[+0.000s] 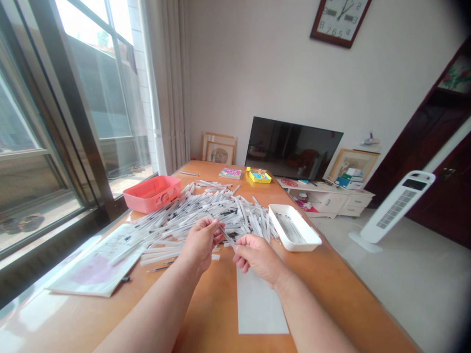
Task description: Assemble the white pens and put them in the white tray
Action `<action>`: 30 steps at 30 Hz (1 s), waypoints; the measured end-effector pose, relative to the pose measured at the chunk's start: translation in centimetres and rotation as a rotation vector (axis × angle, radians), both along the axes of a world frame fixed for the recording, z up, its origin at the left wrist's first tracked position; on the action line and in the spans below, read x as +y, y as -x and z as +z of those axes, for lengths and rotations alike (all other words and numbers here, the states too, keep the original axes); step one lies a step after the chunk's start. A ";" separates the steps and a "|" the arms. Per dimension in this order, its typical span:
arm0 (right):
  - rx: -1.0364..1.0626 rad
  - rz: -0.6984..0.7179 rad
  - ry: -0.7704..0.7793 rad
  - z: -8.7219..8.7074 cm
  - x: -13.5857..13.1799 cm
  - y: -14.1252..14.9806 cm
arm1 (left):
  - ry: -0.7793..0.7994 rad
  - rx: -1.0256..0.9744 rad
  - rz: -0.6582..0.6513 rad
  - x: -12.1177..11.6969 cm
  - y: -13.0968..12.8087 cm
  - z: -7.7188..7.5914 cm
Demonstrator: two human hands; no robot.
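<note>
A big orange-topped table (333, 294) fills the view, with a great heap of white pens (191, 215) spread across it, right where both arms can reach. A white tray (294, 228) sits just beside the heap, pens lying neatly side by side inside, a short reach away. And there, the left hand (200, 244) and right hand (257, 260) meet above the table, fingers pinched together on one slim pen (227, 236), held clear of the pile, seemingly for a closer look.
</note>
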State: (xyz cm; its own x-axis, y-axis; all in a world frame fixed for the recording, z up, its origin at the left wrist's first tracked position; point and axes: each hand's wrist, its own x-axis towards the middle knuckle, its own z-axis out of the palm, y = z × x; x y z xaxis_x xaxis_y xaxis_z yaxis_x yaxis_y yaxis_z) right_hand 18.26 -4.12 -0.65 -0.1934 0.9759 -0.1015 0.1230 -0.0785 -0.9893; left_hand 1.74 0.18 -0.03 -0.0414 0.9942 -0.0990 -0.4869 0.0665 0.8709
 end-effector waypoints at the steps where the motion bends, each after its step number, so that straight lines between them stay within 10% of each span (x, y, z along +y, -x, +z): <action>1: 0.007 -0.007 -0.003 0.1 0.0 0.0 | -0.003 -0.001 -0.002 -0.1 -0.1 0.0; 30: 0.055 -0.064 -0.052 1.5 -0.6 -0.7 | -0.039 0.066 -0.073 -1.5 -1.1 1.4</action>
State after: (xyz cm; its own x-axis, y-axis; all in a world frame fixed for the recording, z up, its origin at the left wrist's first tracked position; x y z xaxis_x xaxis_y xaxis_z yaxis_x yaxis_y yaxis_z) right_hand 18.91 -4.75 0.80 -0.1341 0.9901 -0.0414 0.0649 -0.0329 -0.9973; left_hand 2.87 -1.35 1.38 0.0259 0.9979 -0.0592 -0.4238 0.0646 0.9034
